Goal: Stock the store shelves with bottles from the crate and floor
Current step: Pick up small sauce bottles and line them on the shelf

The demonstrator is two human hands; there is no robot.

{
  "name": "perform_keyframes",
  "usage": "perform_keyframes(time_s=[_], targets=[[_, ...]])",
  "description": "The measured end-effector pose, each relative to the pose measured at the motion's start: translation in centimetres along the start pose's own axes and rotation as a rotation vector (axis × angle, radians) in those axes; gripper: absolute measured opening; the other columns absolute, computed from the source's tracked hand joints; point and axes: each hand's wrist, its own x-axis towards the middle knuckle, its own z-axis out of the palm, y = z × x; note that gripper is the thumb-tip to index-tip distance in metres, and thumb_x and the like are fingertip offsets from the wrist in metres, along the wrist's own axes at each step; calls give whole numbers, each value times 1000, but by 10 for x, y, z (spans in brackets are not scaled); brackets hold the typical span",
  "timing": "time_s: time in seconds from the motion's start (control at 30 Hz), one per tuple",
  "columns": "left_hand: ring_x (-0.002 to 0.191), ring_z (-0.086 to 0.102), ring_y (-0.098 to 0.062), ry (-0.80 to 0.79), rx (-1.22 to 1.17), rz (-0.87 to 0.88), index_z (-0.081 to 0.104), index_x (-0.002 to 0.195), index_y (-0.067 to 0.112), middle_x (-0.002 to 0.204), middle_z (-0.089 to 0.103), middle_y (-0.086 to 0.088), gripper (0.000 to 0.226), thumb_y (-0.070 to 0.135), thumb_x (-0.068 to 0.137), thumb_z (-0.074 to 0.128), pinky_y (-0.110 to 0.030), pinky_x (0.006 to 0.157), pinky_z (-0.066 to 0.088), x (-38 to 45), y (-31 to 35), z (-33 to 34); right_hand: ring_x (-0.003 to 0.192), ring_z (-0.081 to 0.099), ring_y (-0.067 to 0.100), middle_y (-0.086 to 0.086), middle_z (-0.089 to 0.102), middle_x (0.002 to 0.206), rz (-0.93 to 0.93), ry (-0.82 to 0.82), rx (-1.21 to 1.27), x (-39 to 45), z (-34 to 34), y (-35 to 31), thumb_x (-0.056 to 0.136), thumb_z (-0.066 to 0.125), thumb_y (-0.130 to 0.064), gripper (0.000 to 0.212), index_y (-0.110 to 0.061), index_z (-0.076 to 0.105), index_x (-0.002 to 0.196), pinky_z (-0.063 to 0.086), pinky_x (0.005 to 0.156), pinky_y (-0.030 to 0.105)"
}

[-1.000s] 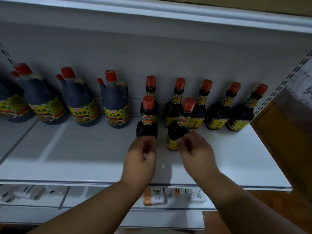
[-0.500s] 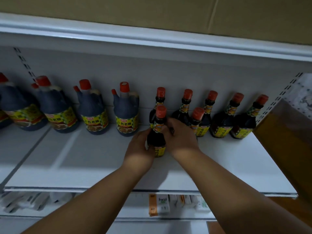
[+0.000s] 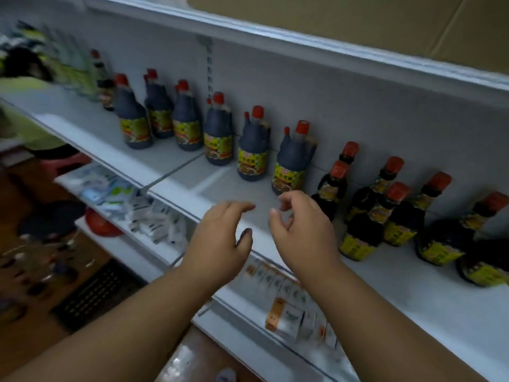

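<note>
Several small dark sauce bottles with red caps [image 3: 363,216] stand in two rows at the right of the white shelf [image 3: 192,180]. Left of them stands a row of larger dark jugs with red caps and yellow labels [image 3: 292,164]. My left hand [image 3: 220,238] and my right hand [image 3: 300,227] hover side by side over the shelf's front edge, both empty with loosely curled fingers. My right hand is a short way left of the nearest small bottle and touches nothing.
A lower shelf [image 3: 132,235] holds white packets and small boxes [image 3: 286,321]. A person in a light green top [image 3: 30,114] is at the far left. A dark crate [image 3: 93,296] and scattered bottles lie on the brown floor at lower left. Cardboard sits above the top shelf.
Both hands have let go of the small bottle and pulled back toward the shelf's front edge. The view has swung left, tilting the shelf and showing the floor.
</note>
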Motion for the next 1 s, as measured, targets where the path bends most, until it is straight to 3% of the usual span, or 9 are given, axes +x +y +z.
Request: perform_keyframes(time_s=[0.1, 0.3, 0.47, 0.67, 0.8, 1.0], targets=[[112, 51, -14, 33, 92, -81, 52, 130, 25, 122, 55, 6, 40, 25, 90, 58, -30, 93, 43, -45, -26, -36, 80, 52, 10, -9, 55, 102, -93, -91, 82, -17, 23, -39, 93, 57, -34, 23, -22, 56, 113, 39, 68, 27], [116, 48, -8, 176, 176, -286, 52, 130, 27, 123, 54, 11, 38, 27, 93, 57, -27, 98, 43, -132, -93, -120, 83, 55, 10, -9, 56, 107, -303, -264, 147, -46, 84, -143, 91, 59, -36, 25, -26, 55, 113, 46, 74, 29], [114, 49, -2, 267, 233, -493, 54, 127, 32, 120, 54, 17, 35, 29, 92, 59, -21, 95, 42, -218, -183, -205, 89, 61, 15, -8, 55, 109, -418, -444, 216, -86, 181, -258, 90, 59, -39, 31, -26, 54, 118, 51, 77, 32], [109, 49, 2, 308, 307, -721, 52, 125, 39, 114, 50, 24, 35, 30, 91, 59, -22, 93, 46, -319, -285, -318, 109, 54, 14, -6, 46, 127, -506, -640, 290, -133, 294, -412, 89, 65, -38, 45, -27, 48, 129, 51, 90, 33], [106, 53, 0, 330, 235, -829, 53, 124, 38, 114, 51, 22, 35, 28, 92, 60, -24, 89, 50, -334, -338, -366, 114, 53, 13, -7, 42, 135, -464, -755, 268, -128, 343, -453, 85, 70, -39, 55, -30, 46, 134, 51, 94, 32], [98, 52, 2, 283, 88, -955, 49, 125, 43, 109, 51, 23, 38, 28, 92, 60, -20, 82, 51, -298, -439, -376, 114, 53, 10, -10, 43, 133, -387, -837, 194, -88, 445, -484, 84, 72, -40, 56, -34, 46, 133, 49, 89, 25]])
